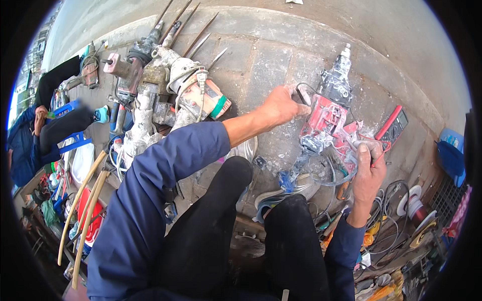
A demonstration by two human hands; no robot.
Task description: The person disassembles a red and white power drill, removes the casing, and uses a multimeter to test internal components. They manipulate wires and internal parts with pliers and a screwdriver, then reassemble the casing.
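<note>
A dusty red demolition hammer point(326, 116) lies on the paving in front of me, its housing opened and wires showing. My left hand point(283, 106) is at its left side, thumb and fingers pinched on a black test probe point(300, 91) with a thin black lead. On the other side my right hand point(369, 170) is closed at the tool's rear handle, pinching a red test probe point(377, 159) that the fingers largely hide. A red and black multimeter point(393, 124) lies to the right of the hammer. Its display is too small to read.
Several dusty power hammers with long chisels point(193, 31) lie at the upper left. A person point(30, 135) sits at the far left. Wooden handles point(85, 220) stand at the lower left. Cables, a wire spool point(415, 208) and a blue container point(452, 150) are on the right.
</note>
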